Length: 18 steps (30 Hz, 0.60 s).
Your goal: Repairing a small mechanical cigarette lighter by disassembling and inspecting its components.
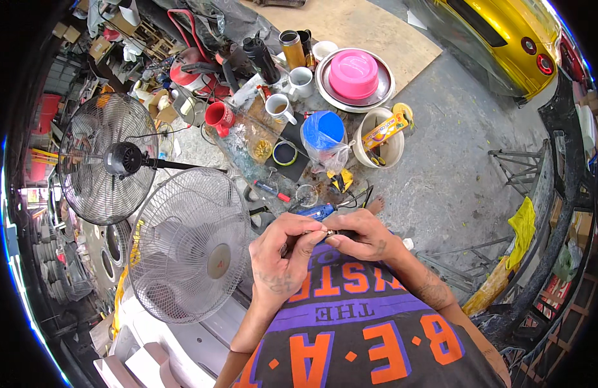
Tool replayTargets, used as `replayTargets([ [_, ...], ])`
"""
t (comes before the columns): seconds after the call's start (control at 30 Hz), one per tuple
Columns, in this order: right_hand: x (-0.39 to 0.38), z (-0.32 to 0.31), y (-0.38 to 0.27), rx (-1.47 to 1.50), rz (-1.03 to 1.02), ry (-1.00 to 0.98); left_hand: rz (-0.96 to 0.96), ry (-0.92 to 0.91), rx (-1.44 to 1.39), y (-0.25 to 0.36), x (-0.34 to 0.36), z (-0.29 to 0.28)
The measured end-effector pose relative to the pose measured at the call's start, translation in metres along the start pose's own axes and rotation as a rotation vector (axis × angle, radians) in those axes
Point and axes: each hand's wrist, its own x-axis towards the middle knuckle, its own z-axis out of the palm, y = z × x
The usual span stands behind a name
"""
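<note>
My left hand (283, 252) and my right hand (365, 234) meet in front of my shirt, fingertips nearly touching. Between them sits a small shiny metal piece (329, 232), pinched by the left thumb and forefinger. The right fingers close around a dark slim piece (344, 233) that runs up to the metal; whether the two are joined I cannot tell. Just beyond the hands lies a blue tool (317, 212), partly hidden by them. A red-and-blue marker-like stick (272, 191) and a roll of tape (285, 153) lie farther off on the work surface.
Two fans, one black (108, 158) and one grey (189, 246), stand at left. Mugs (281, 108), a black bottle (260, 59), a pink bowl (354, 74) on a metal tray and a white bucket (381, 145) crowd the far side. A yellow car (505, 39) stands far right.
</note>
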Motion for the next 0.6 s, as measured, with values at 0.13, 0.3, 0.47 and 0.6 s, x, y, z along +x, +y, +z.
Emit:
replayTargets([
  [0.13,-0.001,0.000,-0.005,-0.011,0.008,-0.008,-0.013,-0.027,-0.022,0.002,-0.002,0.000],
  [0.3,0.001,0.002,-0.009,-0.040,0.038,-0.023,-0.017,0.003,-0.021,0.007,-0.002,-0.005],
  [0.47,0.003,-0.003,-0.011,0.000,-0.027,-0.036,0.063,-0.029,0.113,0.020,0.004,-0.005],
  [0.6,0.002,-0.003,-0.010,0.045,-0.046,-0.021,0.016,0.027,0.019,0.027,-0.001,-0.003],
])
